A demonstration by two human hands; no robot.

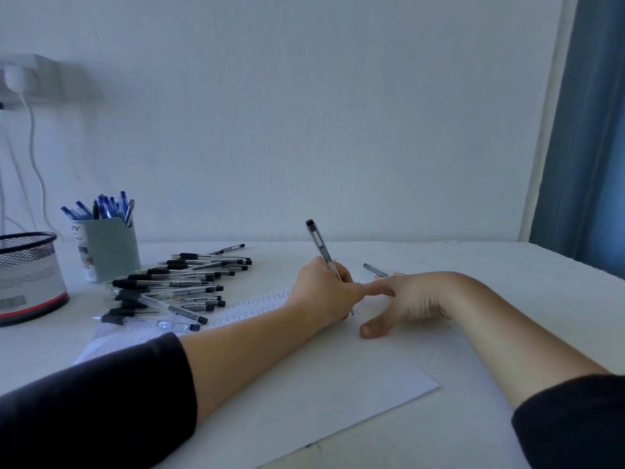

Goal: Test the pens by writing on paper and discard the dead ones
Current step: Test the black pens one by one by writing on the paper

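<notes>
The left hand (324, 289) grips a clear pen (323, 250), tip down on the paper (304, 384) lying on the bench (490, 265). The right hand (409, 301) rests open beside it, fingers pressing the sheet. Best to keep the paper pinned and press lightly and evenly while scribbling.

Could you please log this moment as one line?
left hand: grips pen, tip on paper | right hand: rests on paper
</notes>
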